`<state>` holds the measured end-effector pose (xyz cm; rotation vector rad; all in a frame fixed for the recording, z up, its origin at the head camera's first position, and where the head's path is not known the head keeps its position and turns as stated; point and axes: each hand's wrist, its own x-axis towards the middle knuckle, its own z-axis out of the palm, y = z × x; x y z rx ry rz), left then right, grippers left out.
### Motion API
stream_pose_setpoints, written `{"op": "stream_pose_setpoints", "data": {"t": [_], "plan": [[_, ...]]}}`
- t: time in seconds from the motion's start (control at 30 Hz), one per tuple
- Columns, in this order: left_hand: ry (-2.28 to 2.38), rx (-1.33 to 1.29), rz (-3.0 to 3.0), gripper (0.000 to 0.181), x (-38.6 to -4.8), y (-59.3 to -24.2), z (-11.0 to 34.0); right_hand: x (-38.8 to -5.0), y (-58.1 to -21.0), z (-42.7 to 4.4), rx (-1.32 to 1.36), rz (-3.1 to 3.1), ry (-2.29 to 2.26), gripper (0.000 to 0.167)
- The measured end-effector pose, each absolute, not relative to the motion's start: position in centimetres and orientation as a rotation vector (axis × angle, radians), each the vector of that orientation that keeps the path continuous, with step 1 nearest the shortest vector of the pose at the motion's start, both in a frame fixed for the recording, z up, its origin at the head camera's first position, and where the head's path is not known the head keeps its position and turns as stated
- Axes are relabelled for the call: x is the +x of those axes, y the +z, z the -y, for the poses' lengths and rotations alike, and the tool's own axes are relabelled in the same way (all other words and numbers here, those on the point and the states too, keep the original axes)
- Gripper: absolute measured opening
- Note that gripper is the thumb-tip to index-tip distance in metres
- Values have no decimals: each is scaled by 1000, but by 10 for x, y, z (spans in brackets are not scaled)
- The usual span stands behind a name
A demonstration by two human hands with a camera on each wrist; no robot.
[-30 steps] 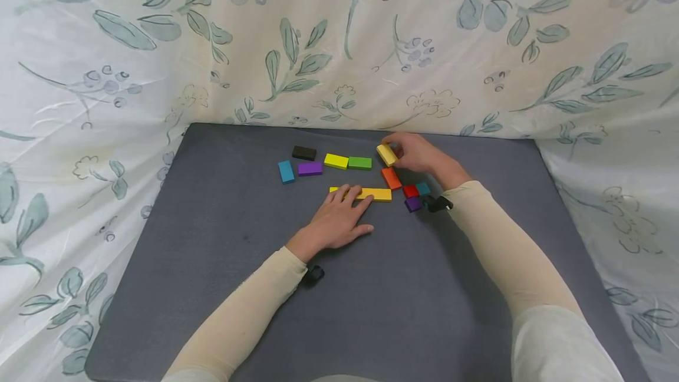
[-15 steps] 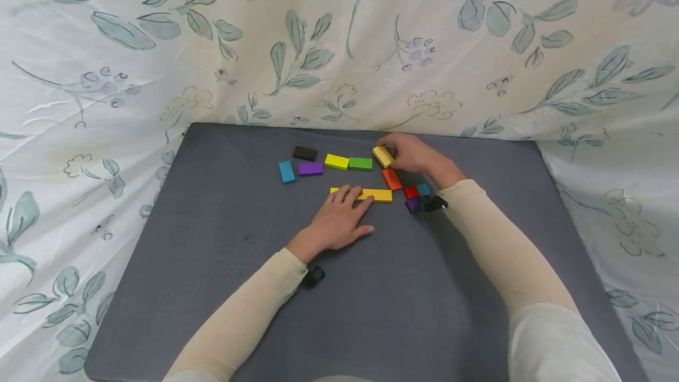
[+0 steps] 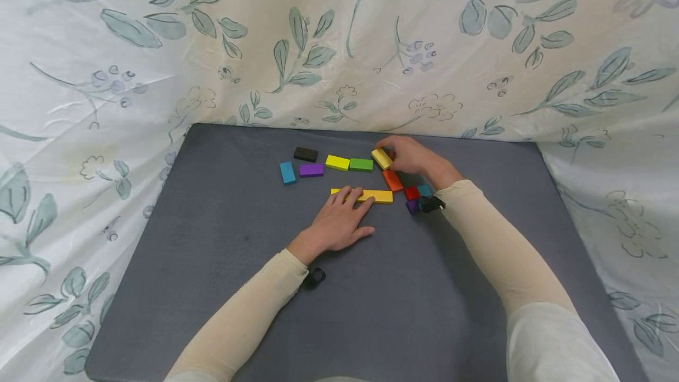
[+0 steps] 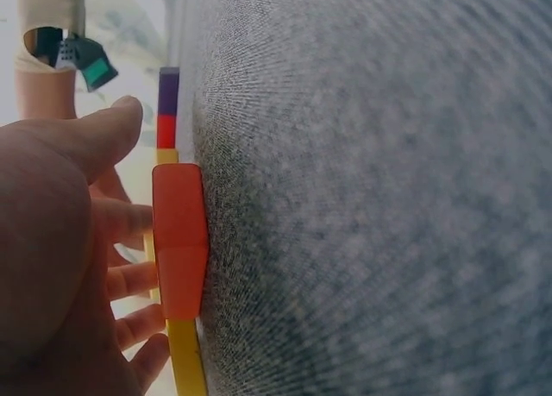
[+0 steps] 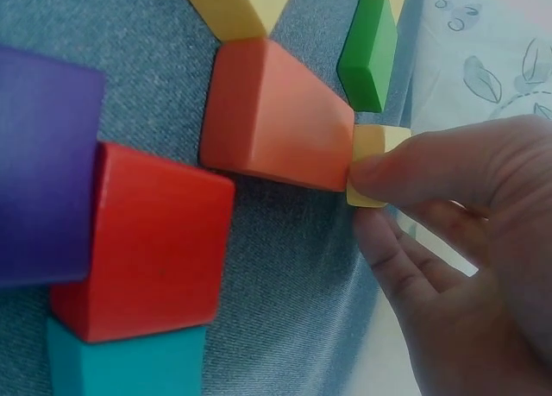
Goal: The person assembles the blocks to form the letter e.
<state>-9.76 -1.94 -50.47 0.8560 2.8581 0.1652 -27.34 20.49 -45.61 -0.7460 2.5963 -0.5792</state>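
Note:
In the head view my left hand (image 3: 339, 220) lies with spread fingers across a yellow row (image 3: 379, 196). The left wrist view has an orange block (image 4: 179, 232) beside those fingers. My right hand (image 3: 416, 155) pinches a pale yellow block (image 3: 381, 159) between thumb and fingers. That block's near end meets an orange-red block (image 3: 392, 180), slanted above the yellow row's right end; in the right wrist view the orange-red block (image 5: 289, 120) appears to touch the pale yellow one (image 5: 369, 141). A green block (image 3: 361, 165) lies to the left of the pinched block.
Left of the green block are a bright yellow block (image 3: 337, 162), a purple block (image 3: 311, 170), a black block (image 3: 306, 154) and a blue block (image 3: 287, 173). Red (image 3: 411, 193), teal (image 3: 424, 190) and dark purple (image 3: 412, 207) blocks cluster by the right wrist. Patterned cloth (image 3: 371, 75) hangs behind.
My right hand has shifted slightly left and toward me with the pale yellow block, bringing it closer to the orange-red block. The left hand stays in place.

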Motion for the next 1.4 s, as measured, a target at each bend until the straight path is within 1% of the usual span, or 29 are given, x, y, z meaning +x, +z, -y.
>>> {"op": "stream_pose_setpoints", "data": {"t": [0.2,0.43,0.7,1.4], "plan": [[176,847,-2850,75,-97,-506,19,-272,-460,-203,-746,-2593,-606,57],[179,849,-2850,75,-96,-506,19,-272,-464,-203,-731,-2622,-625,46],[172,853,-2850,75,-96,-503,19,-271,-466,-199,-681,-2613,-667,47],[160,850,-2854,75,-96,-504,20,-270,-469,-192,-691,-2616,-662,47]]}}
